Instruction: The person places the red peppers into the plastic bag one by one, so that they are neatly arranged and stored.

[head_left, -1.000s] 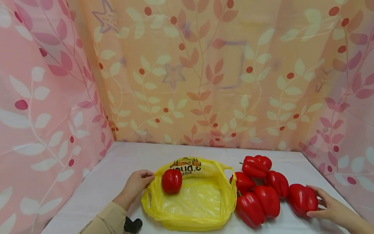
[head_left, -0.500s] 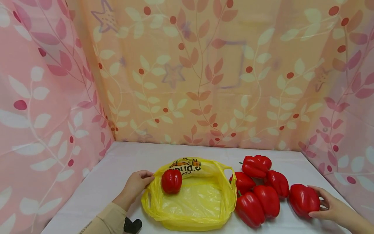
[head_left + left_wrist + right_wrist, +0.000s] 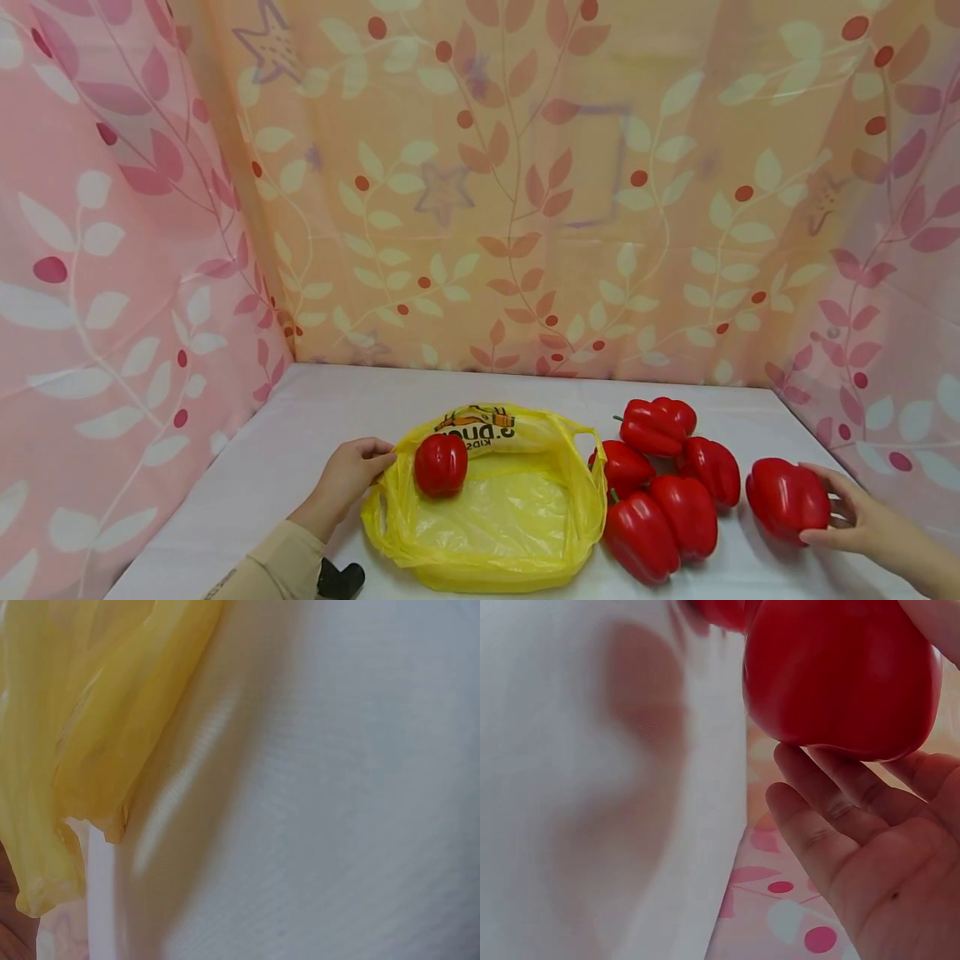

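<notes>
At the left rim of a yellow plastic bag (image 3: pixel 487 577), my left hand (image 3: pixel 339 487) pinches the film between thumb and fingers. The bag lies wide open, printed letters on its inner back wall, and one red bell pepper (image 3: pixel 441 467) sits inside at its left. My right hand (image 3: pixel 862 518) grips another red bell pepper (image 3: pixel 786 502) from its right side. In the right wrist view that pepper (image 3: pixel 840 682) is clear of the white surface, with its shadow on the cloth and fingertips against its underside. The left wrist view shows mostly bag film (image 3: pixel 127 735), the hand barely at the edge.
Several red bell peppers (image 3: pixel 686 517) lie clustered between the bag and my right hand, the nearest against the bag's right side. A small black object (image 3: pixel 341 579) lies by my left sleeve (image 3: pixel 273 567). Patterned curtains (image 3: pixel 510 208) enclose the white table (image 3: pixel 315 400).
My right hand has lifted its bell pepper off the table and moved it slightly right, away from the cluster. My left hand and the bag have stayed in place.
</notes>
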A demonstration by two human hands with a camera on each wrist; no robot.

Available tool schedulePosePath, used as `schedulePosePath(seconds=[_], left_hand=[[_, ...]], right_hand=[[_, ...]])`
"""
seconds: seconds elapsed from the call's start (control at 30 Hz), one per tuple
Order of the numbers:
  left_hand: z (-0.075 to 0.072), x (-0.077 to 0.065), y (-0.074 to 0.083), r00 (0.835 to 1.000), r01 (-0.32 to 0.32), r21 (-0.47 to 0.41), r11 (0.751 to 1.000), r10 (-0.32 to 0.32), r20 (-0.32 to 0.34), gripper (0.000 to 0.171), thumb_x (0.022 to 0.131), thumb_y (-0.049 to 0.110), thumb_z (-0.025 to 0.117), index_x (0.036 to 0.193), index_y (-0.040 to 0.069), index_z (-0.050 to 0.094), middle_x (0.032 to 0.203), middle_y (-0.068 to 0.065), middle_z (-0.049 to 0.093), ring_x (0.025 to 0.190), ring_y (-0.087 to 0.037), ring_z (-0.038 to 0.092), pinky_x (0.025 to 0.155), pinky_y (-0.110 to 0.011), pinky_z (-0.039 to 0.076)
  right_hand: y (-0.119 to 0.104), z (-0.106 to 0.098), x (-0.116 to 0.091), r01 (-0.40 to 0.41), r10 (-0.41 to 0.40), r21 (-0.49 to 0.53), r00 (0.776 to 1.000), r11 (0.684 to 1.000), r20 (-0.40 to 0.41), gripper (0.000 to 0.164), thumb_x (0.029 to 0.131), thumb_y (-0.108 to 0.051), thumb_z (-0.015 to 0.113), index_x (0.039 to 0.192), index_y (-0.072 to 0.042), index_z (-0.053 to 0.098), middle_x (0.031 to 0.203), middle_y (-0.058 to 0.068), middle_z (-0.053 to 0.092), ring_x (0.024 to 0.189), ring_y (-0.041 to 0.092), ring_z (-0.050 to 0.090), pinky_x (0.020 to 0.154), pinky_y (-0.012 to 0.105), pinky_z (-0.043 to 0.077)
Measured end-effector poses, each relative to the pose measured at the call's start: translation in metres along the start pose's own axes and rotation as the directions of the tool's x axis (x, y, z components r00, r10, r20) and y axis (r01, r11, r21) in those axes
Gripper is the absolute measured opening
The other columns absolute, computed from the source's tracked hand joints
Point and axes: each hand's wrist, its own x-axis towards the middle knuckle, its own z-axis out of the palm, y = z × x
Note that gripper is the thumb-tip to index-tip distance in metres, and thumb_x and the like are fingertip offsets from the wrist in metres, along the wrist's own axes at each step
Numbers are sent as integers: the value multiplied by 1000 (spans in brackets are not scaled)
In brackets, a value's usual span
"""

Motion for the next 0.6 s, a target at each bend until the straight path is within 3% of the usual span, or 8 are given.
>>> schedulePosePath(seconds=[0.3, 0.6], left_hand=[[0, 0, 0, 1000, 4, 4, 1000, -4, -4, 14, 86, 18, 63, 95, 8, 67, 90, -3, 62, 79, -17, 55, 74, -29, 52], [0, 1, 0, 1000, -6, 8, 1000, 6, -4, 14, 86, 18, 63, 95, 9, 67, 89, -3, 62, 78, -17, 55, 74, -28, 52]], right_hand=[[-22, -5, 0, 162, -166, -57, 984, 985, -67, 93, 80, -22, 69, 138, 10, 4, 128, 38, 25, 101, 38, 50, 71, 42, 54], [-73, 0, 5, 326, -328, -50, 942, 944, -64, 93, 74, -18, 74, 141, 1, 13, 130, 30, 32, 101, 28, 52, 68, 36, 55]])
